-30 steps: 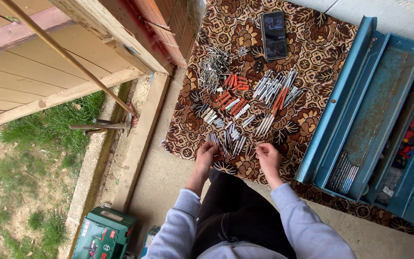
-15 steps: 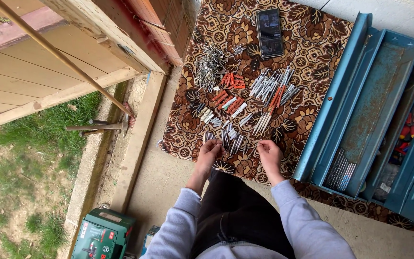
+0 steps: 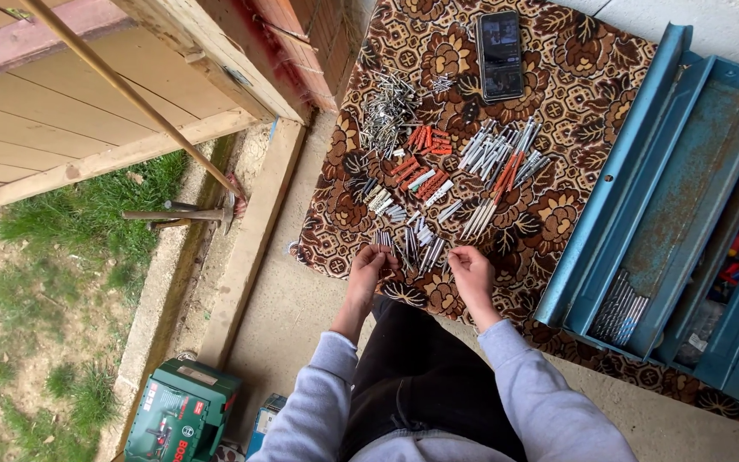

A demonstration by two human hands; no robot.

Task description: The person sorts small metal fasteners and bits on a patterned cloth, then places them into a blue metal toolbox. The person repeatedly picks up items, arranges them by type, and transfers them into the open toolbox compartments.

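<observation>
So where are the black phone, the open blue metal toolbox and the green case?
Black phone [image 3: 500,55], head view, screen centre.
Open blue metal toolbox [image 3: 676,184], head view, bare rusty tray.
Green case [image 3: 183,411], head view, lid.

Support: a brown flower-patterned cloth [image 3: 575,77] is covering the concrete floor [image 3: 301,299].
Lying on it: sorted screws and plugs [image 3: 438,180], a phone [image 3: 500,56], an open blue toolbox [image 3: 686,171].

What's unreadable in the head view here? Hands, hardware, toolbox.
- Left hand and right hand: what the fingers pinch is too small to tell.
- Small pieces by the hands: kind unclear, too small.
- Blue toolbox: cut off by the right edge.
- Green case: cut off by the bottom edge.
</observation>
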